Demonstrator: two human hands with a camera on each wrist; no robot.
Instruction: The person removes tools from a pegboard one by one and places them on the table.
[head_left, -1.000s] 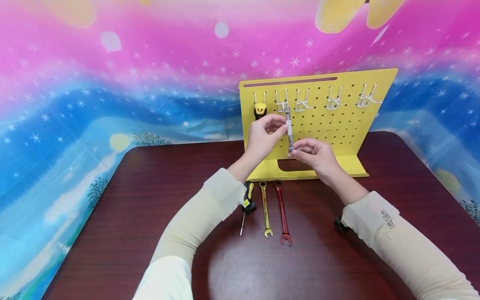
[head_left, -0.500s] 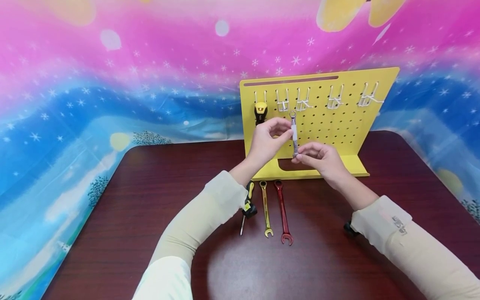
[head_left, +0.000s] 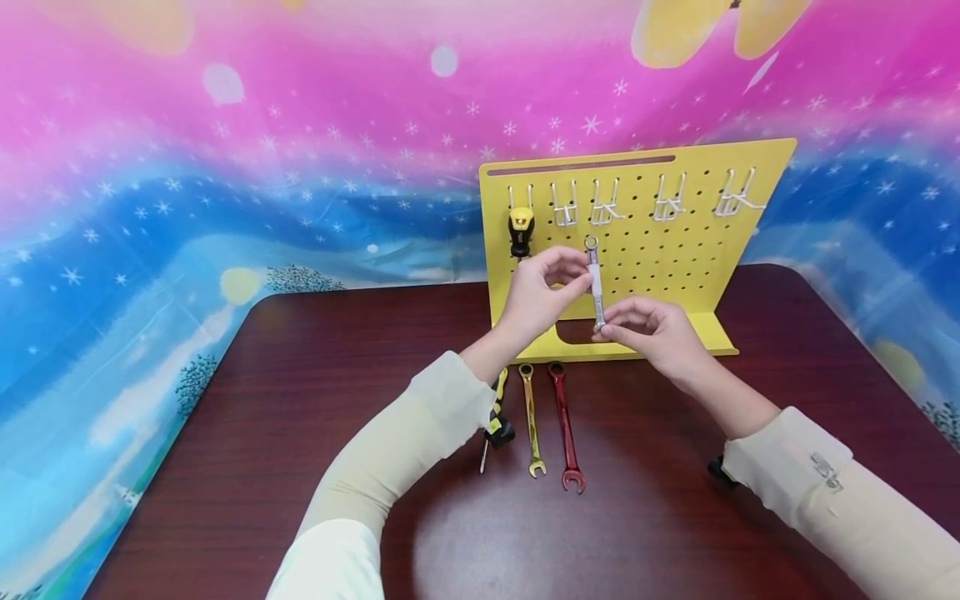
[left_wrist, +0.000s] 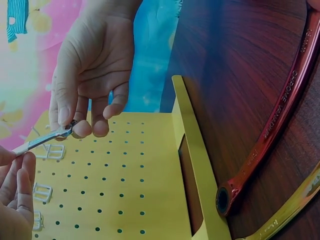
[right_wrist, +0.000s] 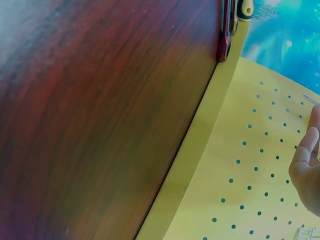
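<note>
A small silver wrench (head_left: 597, 292) with a white band round its middle stands nearly upright in front of the pegboard. My left hand (head_left: 542, 290) pinches it at the white band, ring end up. The lower end is between the thumb and fingers of my right hand (head_left: 660, 335). In the left wrist view the same silver wrench (left_wrist: 46, 138) spans both hands. Behind it rises the yellow pegboard (head_left: 652, 279), with paired white hooks (head_left: 565, 215) along its top. A yellow-and-black screwdriver (head_left: 521, 232) hangs from the leftmost hook.
On the dark wooden table (head_left: 300, 400), a gold wrench (head_left: 532, 421) and a red wrench (head_left: 566, 429) lie before the board. Left of them lies another screwdriver (head_left: 497, 408), partly covered by my left sleeve. A printed cloth (head_left: 337, 150) hangs behind the table.
Both hands have moved the silver wrench a little right and down, away from the hooks. Its ring end, formerly over the second hook, now sits below the hooks. The grips look unchanged.
</note>
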